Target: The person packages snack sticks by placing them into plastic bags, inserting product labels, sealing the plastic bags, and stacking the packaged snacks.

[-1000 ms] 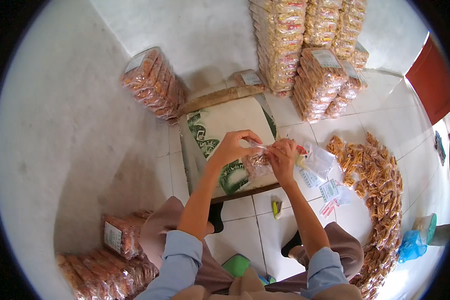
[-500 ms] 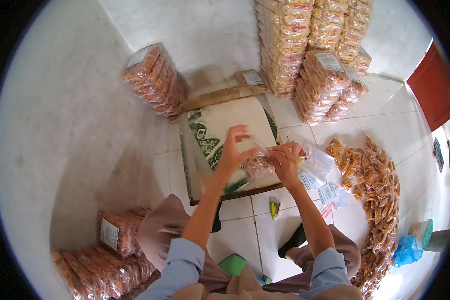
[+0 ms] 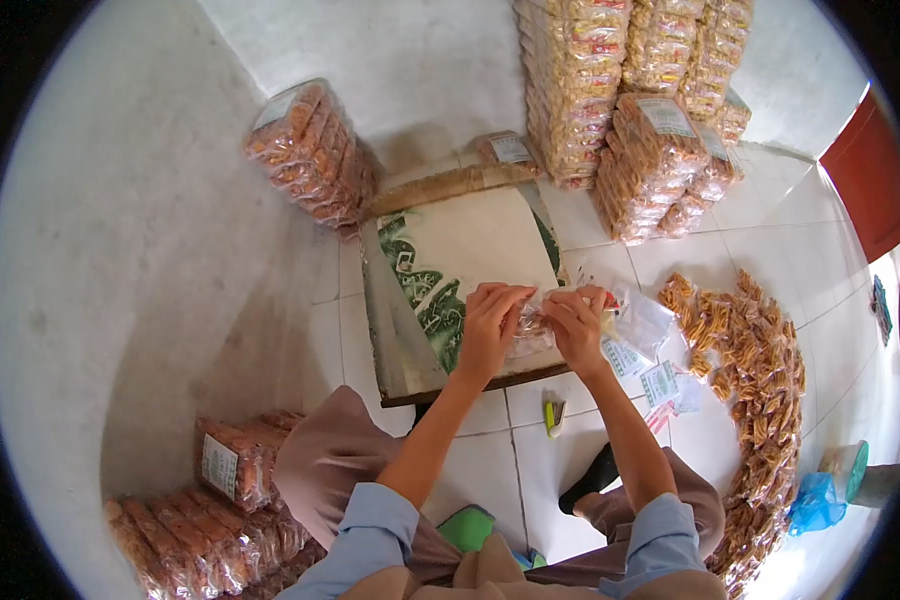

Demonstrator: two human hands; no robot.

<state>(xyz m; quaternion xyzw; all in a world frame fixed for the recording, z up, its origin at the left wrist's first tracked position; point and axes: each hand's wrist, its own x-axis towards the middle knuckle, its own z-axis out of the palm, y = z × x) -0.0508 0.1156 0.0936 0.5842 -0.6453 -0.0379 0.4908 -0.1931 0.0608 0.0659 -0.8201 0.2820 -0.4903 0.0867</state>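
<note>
A clear plastic bag [image 3: 530, 338] with brown pieces inside lies near the right front part of a low table [image 3: 470, 232] with a white and green printed top. My left hand [image 3: 492, 325] pinches the bag's upper edge from the left. On the right side of the same edge, my right hand [image 3: 576, 322] has its fingers closed. Both hands are close together, and they partly hide the bag. Flat clear bags [image 3: 642, 322] and printed labels [image 3: 659, 383] lie just right of the table.
Small snack packs [image 3: 765, 400] form a long heap on the right floor. Tall stacks of packs [image 3: 578, 90] stand at the back, others [image 3: 305, 150] at back left and lower left [image 3: 205, 530]. A yellow-green stapler [image 3: 553, 416] lies before the table.
My left hand came off the bag with its fingers spread, then moved back right and closed on the bag's edge. My right hand has stayed at the bag.
</note>
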